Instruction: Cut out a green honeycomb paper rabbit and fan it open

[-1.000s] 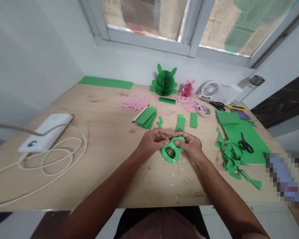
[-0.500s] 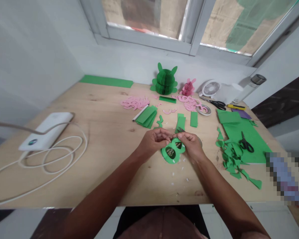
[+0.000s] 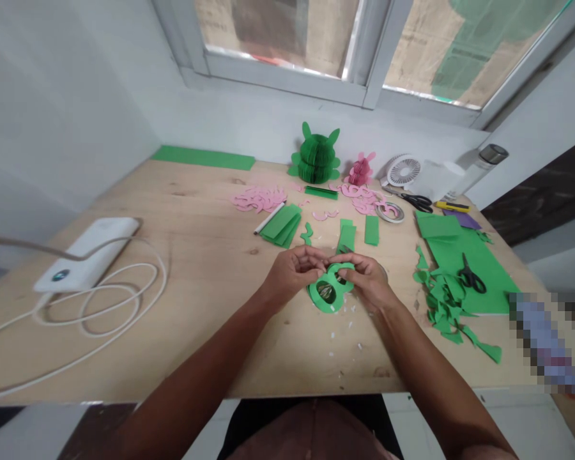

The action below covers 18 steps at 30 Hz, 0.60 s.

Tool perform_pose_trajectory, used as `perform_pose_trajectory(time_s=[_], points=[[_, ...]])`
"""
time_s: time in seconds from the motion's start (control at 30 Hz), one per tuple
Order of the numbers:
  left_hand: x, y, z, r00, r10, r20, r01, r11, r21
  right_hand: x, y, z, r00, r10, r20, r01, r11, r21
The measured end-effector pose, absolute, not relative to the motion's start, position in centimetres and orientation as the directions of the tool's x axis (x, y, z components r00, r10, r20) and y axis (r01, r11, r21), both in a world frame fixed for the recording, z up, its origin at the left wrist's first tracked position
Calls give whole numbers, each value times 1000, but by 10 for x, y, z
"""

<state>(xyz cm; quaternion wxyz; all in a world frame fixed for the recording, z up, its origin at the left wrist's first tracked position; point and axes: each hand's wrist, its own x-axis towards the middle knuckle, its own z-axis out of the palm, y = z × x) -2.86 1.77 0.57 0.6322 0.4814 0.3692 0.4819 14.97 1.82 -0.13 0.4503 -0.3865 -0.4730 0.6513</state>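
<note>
Item: a green paper cut-out with two round openings, lying on the wooden table directly in front of the person, its lower edge on the wood. Right hand: narrow pinch, thumb and fingers closed on the cut-out's upper rim. Left hand: curled narrow beside the right, fingertips at the same rim (contact partly hidden, so hold uncertain). Small white paper bits lie just below.

Also on the table: stacked green paper strips, pink paper scraps, a green honeycomb paper figure, its pink counterpart, a green sheet bearing black-handled scissors, green offcuts, and a tape roll.
</note>
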Motion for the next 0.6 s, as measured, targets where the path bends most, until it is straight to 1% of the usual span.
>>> perform_pose_trajectory(time_s=[0.27,0.37,0.5,0.6], points=[[-28,17,8,249,968,-8,-242,71,968,150,20,-8,-266,961,-82,-208,-140,-968],[-29,17,9,250,968,-3,-252,68,965,150,18,-2,-295,954,-59,-233,-131,-964],[-30,17,8,253,968,1,-269,69,961,150,16,6,-363,929,-65,-275,-173,-946],[-30,18,7,252,968,-2,-270,72,960,150,16,6,-350,934,-76,-266,-177,-947]])
